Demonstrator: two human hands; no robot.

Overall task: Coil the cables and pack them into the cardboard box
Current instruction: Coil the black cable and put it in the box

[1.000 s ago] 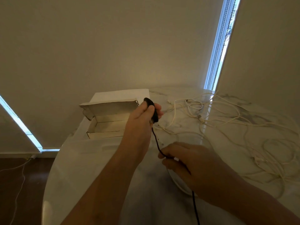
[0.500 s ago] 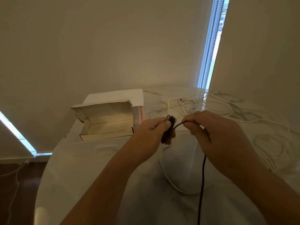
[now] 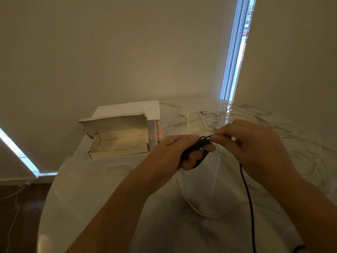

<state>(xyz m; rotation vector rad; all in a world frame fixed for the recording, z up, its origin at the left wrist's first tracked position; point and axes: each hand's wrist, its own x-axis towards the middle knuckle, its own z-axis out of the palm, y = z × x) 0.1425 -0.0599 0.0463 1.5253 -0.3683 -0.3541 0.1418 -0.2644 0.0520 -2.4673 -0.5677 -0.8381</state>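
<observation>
Black thin cable [image 3: 197,151] sits half-wound in the left hand [image 3: 175,152], held above the marble tabletop [image 3: 109,189], fingers curled round its loops, while the right hand [image 3: 251,143] pinches the strand; I'd keep loops small for the open cardboard box [image 3: 118,137].

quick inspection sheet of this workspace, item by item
surface: pale marble-look table, rounded edge toward the person
job's things: cardboard box open and looking empty, at the far left of the table; black cable partly coiled
clutter: white envelope-like sheet behind the box
hands: left hand holds the black coil; right hand pinches the strand feeding it
cables: white cables lie loose and tangled at the far right; black tail runs down off the frame's bottom
surroundings: plain wall, blind with bead chain, dark floor with a thin white cord
</observation>
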